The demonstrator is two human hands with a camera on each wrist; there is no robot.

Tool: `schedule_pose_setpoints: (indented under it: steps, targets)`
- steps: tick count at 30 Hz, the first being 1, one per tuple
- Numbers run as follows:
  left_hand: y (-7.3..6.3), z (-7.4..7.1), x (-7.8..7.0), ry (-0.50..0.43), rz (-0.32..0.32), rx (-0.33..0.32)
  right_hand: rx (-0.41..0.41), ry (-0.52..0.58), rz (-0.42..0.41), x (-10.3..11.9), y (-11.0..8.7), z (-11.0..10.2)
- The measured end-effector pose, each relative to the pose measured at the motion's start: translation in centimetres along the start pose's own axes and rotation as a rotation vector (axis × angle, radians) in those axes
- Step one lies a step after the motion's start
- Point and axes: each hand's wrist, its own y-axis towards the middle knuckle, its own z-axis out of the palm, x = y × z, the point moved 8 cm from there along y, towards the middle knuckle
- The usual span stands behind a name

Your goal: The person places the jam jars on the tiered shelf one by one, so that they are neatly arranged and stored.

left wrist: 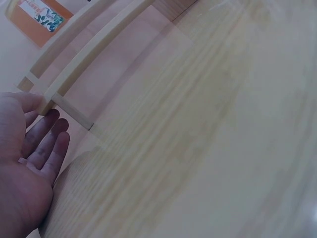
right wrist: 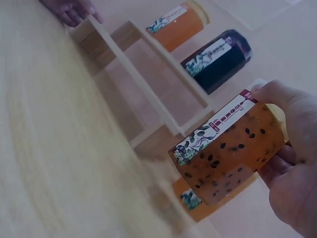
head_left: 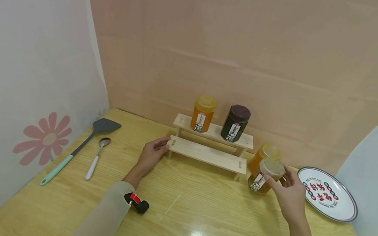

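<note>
Gripping the seedy jar (right wrist: 225, 148), the right hand (head_left: 290, 194) is just right of the 2-step shelf (head_left: 207, 154), which runs left to right, and the left hand (head_left: 151, 155) pinches its left end.

Kitchen-like setting, exact room type uncertain: a wood-grain counter (head_left: 218, 213) bears a spatula (head_left: 81, 146) and spoon (head_left: 94, 161) at left, jars (head_left: 203, 116) centrally, and a plate (head_left: 345, 204) at right.

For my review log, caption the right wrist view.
Right hand grips a black-specked jar near a wooden shelf bearing orange jar and dark jar.
</note>
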Motion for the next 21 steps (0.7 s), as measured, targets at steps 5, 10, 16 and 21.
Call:
schedule_pose_setpoints:
  steps: [5, 10, 16, 21]
  targets:
    - [0.1, 0.0, 0.0, -0.001, 0.003, 0.002, 0.047, 0.021, -0.049, 2.9, 0.6, 0.8]
    - [0.2, -0.1, -0.2, 0.010, 0.005, -0.006, 0.088, 0.079, -0.144, 5.5, 1.6, 2.6]
    - [0.2, -0.1, -0.3, 0.014, 0.011, -0.007, 0.156, 0.167, -0.210, 7.5, 2.7, 5.9]
    - [0.1, 0.0, 0.0, 0.008, -0.004, -0.012, 0.201, 0.232, -0.212, 8.7, 3.5, 8.9]
